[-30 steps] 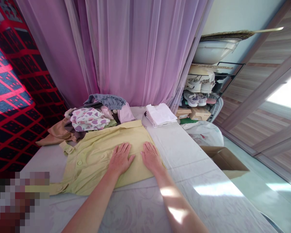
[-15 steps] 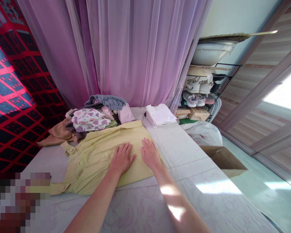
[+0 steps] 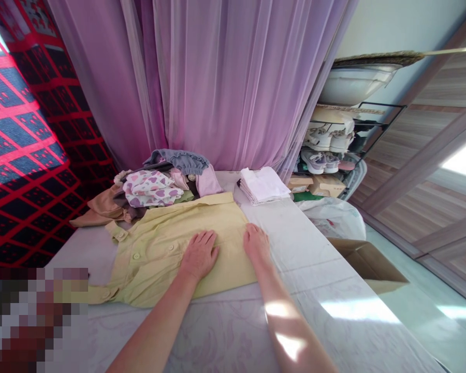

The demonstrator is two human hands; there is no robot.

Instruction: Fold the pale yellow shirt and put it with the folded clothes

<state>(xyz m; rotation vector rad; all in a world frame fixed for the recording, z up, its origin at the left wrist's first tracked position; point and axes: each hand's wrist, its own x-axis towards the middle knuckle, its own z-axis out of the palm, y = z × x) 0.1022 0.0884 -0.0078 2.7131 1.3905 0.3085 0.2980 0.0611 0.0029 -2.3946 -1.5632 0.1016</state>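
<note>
There are two cartons, one open box, one white stack, one yellow garment.

Brt sun patches L & R; edges stretched; btm-L pixelated.

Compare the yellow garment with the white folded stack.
Look: the yellow garment shows buttons; the white folded stack shows none.
Size: the garment covers far more surface than the stack.
Pose: the garment lies spread out, while the stack is a compact pile.
Contact: the left hand rests on the garment; no hand touches the stack.
Both lie on the pale covering.
</note>
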